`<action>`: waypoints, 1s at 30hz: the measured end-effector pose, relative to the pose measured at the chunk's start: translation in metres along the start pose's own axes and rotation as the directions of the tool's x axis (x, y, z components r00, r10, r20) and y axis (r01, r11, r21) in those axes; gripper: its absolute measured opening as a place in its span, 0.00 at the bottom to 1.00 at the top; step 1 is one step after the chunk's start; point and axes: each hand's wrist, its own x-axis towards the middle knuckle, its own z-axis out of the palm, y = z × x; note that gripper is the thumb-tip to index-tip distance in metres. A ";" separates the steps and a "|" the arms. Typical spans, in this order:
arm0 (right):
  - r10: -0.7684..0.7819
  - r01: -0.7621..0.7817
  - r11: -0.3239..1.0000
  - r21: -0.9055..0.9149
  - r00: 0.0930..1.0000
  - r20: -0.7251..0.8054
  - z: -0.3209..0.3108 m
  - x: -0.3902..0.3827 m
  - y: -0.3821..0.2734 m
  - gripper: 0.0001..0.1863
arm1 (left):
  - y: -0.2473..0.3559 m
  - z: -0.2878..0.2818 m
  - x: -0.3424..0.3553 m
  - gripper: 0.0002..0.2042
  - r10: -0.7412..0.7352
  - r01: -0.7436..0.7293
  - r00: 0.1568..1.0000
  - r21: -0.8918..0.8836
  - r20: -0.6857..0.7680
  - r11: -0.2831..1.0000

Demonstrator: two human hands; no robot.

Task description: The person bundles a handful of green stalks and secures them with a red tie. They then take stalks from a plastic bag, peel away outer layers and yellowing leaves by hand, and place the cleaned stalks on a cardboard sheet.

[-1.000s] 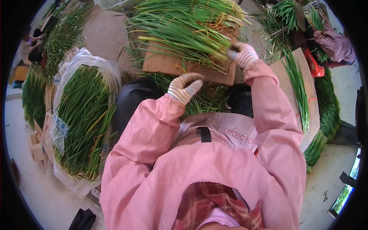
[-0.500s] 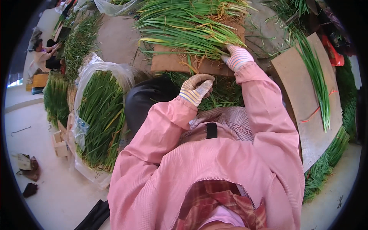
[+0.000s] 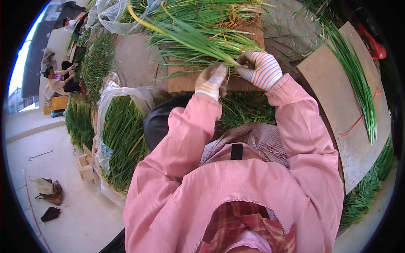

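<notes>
Gloved in stripes, my right hand (image 3: 262, 71) is closed on a small bunch of garlic chives (image 3: 198, 39) by the stem ends. The long green leaves, one of them yellow, stretch up and to the left, blurred by motion. My left hand (image 3: 211, 81), in a soiled striped glove, is curled shut beside those stem ends; what its fingers pinch, if anything, is hidden. Beneath the raised bunch, a large pile of chives (image 3: 228, 17) with dry brownish bits lies on a brown board (image 3: 181, 84).
At the right a tilted board (image 3: 331, 88) bears a chive bundle (image 3: 354, 80) above a red tie (image 3: 354, 125). A plastic-lined container (image 3: 103, 122) full of chives stands left. More greens lie under my hands. A person (image 3: 59, 82) sits at far left.
My right hand has lifted a small bunch off the pile and drawn it nearer. My left hand has moved up to the stem ends. The view has shifted slightly.
</notes>
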 end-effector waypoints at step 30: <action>0.314 -0.275 0.945 -0.179 0.917 0.247 0.008 0.002 -0.005 0.18 | 0.033 -0.105 -0.001 0.11 0.319 -0.280 0.928 -0.202 0.192 0.938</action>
